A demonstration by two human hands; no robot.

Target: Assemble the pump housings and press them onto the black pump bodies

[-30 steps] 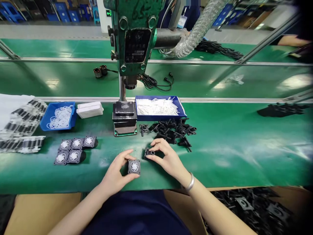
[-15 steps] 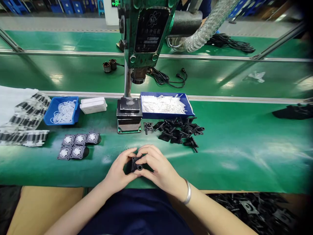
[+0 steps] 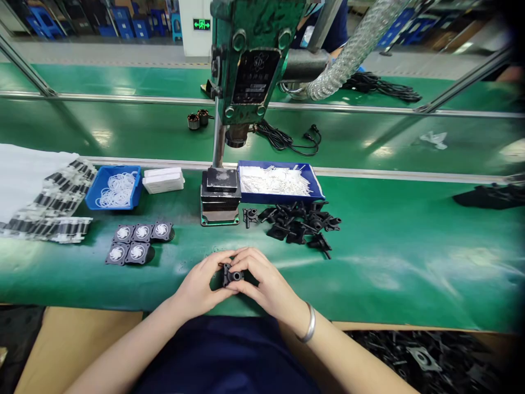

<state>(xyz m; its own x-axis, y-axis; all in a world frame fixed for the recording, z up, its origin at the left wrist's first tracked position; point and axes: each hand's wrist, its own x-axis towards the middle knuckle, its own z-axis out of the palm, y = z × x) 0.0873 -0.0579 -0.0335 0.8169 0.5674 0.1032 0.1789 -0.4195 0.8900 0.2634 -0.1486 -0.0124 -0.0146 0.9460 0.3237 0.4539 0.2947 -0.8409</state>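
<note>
Between my two hands, near the front edge of the table, is a black plastic pump housing [image 3: 233, 275] with a round tube stub facing me. My left hand [image 3: 200, 287] grips its left side, thumb below and fingers above. From the right, my right hand [image 3: 266, 279] pinches the same part with thumb and fingertips; a silver bangle is on that wrist. My fingers cover some of the part's edges. Ahead and to the right lies a pile of similar black housings [image 3: 301, 224]. One single housing [image 3: 250, 216] lies beside the press base [image 3: 220, 200].
A green press [image 3: 254, 71] rises beyond my hands. Left are housings with white impellers [image 3: 137, 253], a blue bin of white rings [image 3: 93, 194], white boxes [image 3: 163, 185] and black-and-white parts [image 3: 53, 205]. Behind the pile sits a blue tray [image 3: 318, 189] of white pins. Black parts [image 3: 410, 350] lie below right.
The camera view has shifted slightly, so the surroundings sit a little differently. Both hands still hold the black housing, which is turned slightly, its tube stub now pointing more to the right.
</note>
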